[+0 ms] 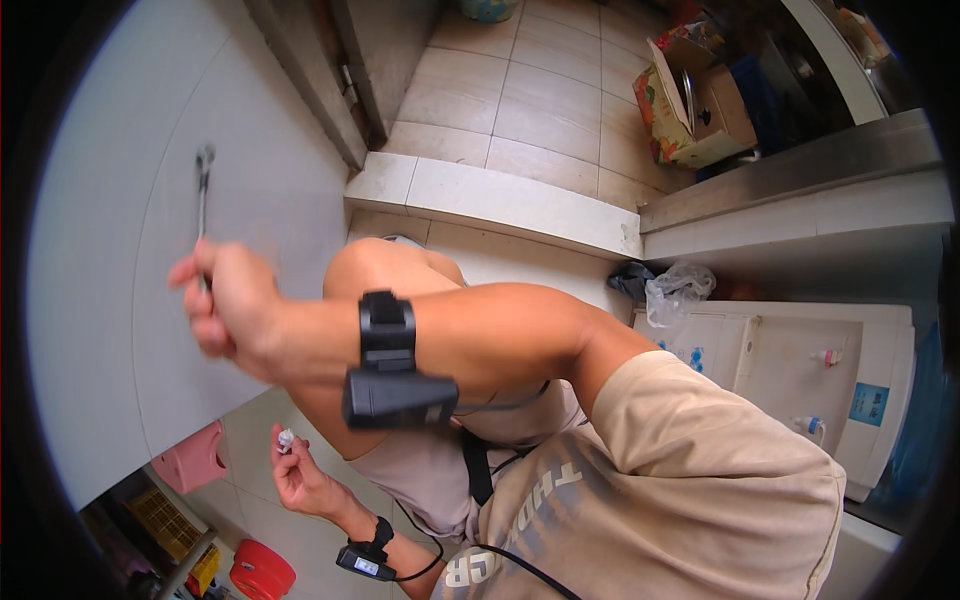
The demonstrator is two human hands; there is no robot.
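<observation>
My right hand (235, 305) is closed around a slim metal tool with a rounded head (205, 160), which looks like a wrench and is slightly blurred, held up in front of a pale smooth panel (110, 250). A black strapped device (395, 395) is on that wrist. Lower down, beside my bent leg, my left hand (305, 485) pinches a small white object (286, 438), too small to name. Another black device with a cable (365, 560) is on my left wrist.
A metal door frame (320, 90) adjoins a tiled step (500, 215). A flowered cardboard box (720, 125) stands beyond it. At right are plastic bags (675, 292) and a white water dispenser (800, 355). A pink stool (188, 460) and red basin (262, 568) are lower left.
</observation>
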